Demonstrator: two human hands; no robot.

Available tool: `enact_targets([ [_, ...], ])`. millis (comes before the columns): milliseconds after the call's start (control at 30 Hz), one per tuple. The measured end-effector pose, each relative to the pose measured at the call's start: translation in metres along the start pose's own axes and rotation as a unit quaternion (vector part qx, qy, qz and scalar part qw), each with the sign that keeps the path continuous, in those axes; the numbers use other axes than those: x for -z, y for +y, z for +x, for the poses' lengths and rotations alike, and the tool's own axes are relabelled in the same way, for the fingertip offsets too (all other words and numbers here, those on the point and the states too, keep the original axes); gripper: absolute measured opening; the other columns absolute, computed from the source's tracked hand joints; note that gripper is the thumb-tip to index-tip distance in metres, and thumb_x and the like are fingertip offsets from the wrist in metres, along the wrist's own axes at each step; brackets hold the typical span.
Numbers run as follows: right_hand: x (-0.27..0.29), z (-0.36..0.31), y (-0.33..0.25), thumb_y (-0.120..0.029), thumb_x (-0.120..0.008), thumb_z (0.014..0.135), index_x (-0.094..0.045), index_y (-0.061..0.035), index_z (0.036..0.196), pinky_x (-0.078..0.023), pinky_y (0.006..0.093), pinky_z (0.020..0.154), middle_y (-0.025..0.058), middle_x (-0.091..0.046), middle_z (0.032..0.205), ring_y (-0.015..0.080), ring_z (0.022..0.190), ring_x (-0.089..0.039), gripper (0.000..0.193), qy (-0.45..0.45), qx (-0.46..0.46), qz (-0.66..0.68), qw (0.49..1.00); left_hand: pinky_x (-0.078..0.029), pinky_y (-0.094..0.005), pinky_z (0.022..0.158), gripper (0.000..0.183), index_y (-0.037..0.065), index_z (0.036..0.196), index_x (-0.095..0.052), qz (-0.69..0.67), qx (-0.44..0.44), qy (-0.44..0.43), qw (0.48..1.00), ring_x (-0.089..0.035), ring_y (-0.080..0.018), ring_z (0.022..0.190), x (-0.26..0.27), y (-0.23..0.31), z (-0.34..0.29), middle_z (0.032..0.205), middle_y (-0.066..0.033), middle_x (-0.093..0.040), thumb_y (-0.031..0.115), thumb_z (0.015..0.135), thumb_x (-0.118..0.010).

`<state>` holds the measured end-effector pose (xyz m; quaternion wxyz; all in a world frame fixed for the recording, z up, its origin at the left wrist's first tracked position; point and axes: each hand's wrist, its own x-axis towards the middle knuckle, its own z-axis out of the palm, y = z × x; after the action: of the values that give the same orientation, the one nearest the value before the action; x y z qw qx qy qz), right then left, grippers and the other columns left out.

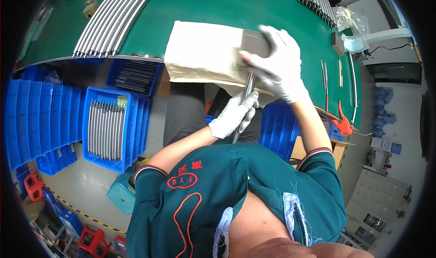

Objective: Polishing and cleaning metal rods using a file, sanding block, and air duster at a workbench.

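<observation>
Green bench (200, 3) bore one cream cloth (204, 51) left of the right hand (282, 65), which gripped one grey block (254, 43), left hand (233, 115) wrapped round one slim, shiny metal rod (249, 84) that reached toward the right hand.

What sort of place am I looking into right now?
Probably a factory workshop: a row of metal rods lies on a green workbench, and a blue crate beside it holds more slender rods.

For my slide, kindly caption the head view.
Gloved left hand grips a metal rod; right hand holds a gray block by cream cloth.
</observation>
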<state>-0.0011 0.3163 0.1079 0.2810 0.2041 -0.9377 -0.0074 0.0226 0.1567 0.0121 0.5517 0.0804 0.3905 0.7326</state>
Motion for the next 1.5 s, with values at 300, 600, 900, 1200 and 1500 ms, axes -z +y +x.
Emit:
enact_targets([
  [300, 0.023, -0.039, 0.028, -0.025, -0.072, 0.064, -0.063, -0.0284, 0.106, -0.043, 0.0429, 0.084, 0.0184, -0.051, 0.117, 0.0368, 0.102, -0.052, 0.043, -0.053, -0.043, -0.007, 0.998, -0.030, -0.0210, 0.031, 0.048, 0.004, 0.089, -0.051, -0.055, -0.044, 0.008, 0.997, -0.035, -0.0055, 0.035, -0.002, -0.002, -0.004, 0.053, 0.0024, -0.039, 0.050, 0.092, -0.038],
  [600, 0.018, -0.036, 0.020, -0.029, -0.073, 0.062, -0.064, -0.0278, 0.102, -0.044, 0.0419, 0.078, 0.0190, -0.053, 0.111, 0.0350, 0.090, -0.054, 0.041, 0.044, -0.026, 0.029, 0.998, -0.036, -0.0211, 0.035, 0.048, 0.005, 0.093, -0.049, 0.015, -0.070, 0.042, 0.997, -0.036, -0.0058, 0.038, 0.001, -0.002, -0.009, 0.054, 0.0025, -0.037, 0.049, 0.094, -0.032],
  [900, -0.003, 0.007, -0.011, -0.024, -0.075, 0.065, -0.062, -0.0337, 0.102, -0.042, 0.0444, 0.088, 0.0162, -0.055, 0.112, 0.0355, 0.100, -0.055, 0.040, -0.018, -0.091, 0.057, 0.994, -0.043, -0.0221, 0.042, 0.036, 0.005, 0.091, -0.049, 0.006, -0.104, 0.096, 0.990, -0.048, -0.0086, 0.045, -0.006, -0.007, -0.003, 0.060, -0.0013, -0.048, 0.040, 0.094, -0.043],
  [1200, -0.006, 0.006, -0.011, -0.023, -0.074, 0.066, -0.064, -0.0321, 0.098, -0.045, 0.0413, 0.081, 0.0154, -0.056, 0.108, 0.0336, 0.094, -0.056, 0.035, -0.039, -0.022, -0.016, 0.999, -0.036, -0.0226, 0.030, 0.031, 0.002, 0.097, -0.044, 0.059, -0.038, 0.001, 0.998, -0.044, -0.0103, 0.032, -0.006, 0.003, 0.004, 0.061, -0.0057, -0.054, 0.033, 0.094, -0.045],
  [1500, 0.028, -0.060, 0.035, -0.029, -0.072, 0.069, -0.065, -0.0181, 0.102, -0.046, 0.0415, 0.077, 0.0192, -0.056, 0.106, 0.0353, 0.091, -0.057, 0.036, -0.024, -0.013, -0.023, 0.999, -0.041, -0.0226, 0.038, 0.037, 0.003, 0.096, -0.051, 0.057, -0.049, 0.012, 0.997, -0.046, -0.0088, 0.041, -0.006, -0.002, 0.007, 0.060, -0.0010, -0.047, 0.040, 0.092, -0.047],
])
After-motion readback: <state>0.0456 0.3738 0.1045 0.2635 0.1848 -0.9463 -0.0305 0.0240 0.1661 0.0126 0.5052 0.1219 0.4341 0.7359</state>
